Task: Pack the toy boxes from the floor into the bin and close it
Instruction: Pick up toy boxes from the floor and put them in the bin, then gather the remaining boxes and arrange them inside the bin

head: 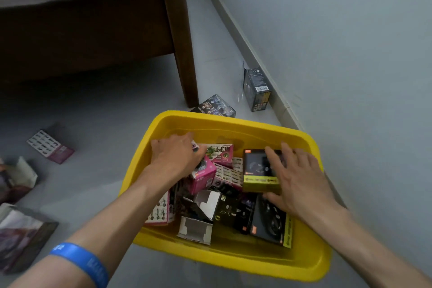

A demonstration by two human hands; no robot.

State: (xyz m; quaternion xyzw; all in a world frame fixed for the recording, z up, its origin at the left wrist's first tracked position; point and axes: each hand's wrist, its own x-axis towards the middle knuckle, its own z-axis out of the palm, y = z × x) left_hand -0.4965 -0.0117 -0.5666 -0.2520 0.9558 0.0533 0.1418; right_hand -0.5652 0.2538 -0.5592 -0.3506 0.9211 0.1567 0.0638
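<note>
While the left hand (174, 156) grips a pink box (202, 176), the right hand (295, 177) lies spread over a black box (258, 170).

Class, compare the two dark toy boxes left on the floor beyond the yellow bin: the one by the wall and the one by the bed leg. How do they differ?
The box by the wall stands upright and tall; the box by the bed leg sits low, partly hidden behind the yellow bin. The wall box shows a barcode; the other shows small pictures. Both are dark and still unpacked.
</note>
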